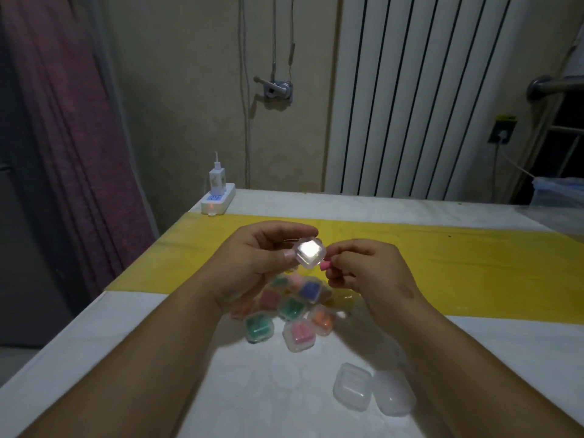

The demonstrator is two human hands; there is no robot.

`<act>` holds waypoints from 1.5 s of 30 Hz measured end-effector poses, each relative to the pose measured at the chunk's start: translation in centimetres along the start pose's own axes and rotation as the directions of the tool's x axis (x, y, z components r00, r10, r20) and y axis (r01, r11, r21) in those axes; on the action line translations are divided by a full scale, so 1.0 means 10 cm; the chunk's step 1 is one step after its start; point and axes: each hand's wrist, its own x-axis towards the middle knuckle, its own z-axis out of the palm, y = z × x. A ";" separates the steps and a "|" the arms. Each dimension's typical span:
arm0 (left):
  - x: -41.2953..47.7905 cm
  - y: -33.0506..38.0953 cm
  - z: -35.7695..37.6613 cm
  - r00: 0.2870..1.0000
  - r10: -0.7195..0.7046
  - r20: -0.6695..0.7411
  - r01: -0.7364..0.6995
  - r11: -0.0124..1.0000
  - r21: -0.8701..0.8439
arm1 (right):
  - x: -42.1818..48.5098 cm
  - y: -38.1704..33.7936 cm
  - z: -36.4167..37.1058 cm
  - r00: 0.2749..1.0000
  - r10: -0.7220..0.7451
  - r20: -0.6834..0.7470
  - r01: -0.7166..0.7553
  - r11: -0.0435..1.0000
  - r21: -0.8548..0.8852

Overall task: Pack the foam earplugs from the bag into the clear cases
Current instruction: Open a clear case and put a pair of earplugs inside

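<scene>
My left hand (252, 263) holds a small clear case (309, 252) up above the table, pinched between thumb and fingers; glare hides what is inside. My right hand (366, 270) is just to its right, fingers closed on a pink foam earplug (325, 265) whose tip almost touches the case. Under my hands lies a heap of clear cases (290, 308) with green, pink, orange and blue earplugs inside. Two empty clear cases (352, 387) lie near the front right. No bag is visible.
The white table (126, 343) has a yellow strip (474, 263) across its middle. A white power strip with a charger (218, 197) sits at the far left corner. A plastic-covered bin (559, 191) stands at the far right. A radiator is on the wall behind.
</scene>
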 end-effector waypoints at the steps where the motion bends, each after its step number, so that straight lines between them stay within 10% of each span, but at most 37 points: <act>1: 0.00 -0.01 0.01 1.000 0.008 -0.020 -0.009 1.000 -0.022 | 0.00 -0.01 0.00 1.000 0.010 0.012 -0.010 0.999 0.033; 9: 0.01 -0.03 0.03 0.997 0.029 -0.070 -0.032 0.999 -0.031 | -0.06 0.01 0.03 0.989 -0.026 0.145 0.022 0.999 0.028; 20: 0.01 -0.03 0.08 0.987 0.069 -0.147 -0.001 0.907 0.420 | -0.05 0.08 0.06 0.995 -0.049 0.085 0.062 0.986 -0.153; 45: 0.03 -0.02 0.13 0.967 0.148 -0.208 -0.024 0.863 0.504 | -0.02 0.07 0.06 0.996 0.036 0.081 -0.033 0.999 -0.027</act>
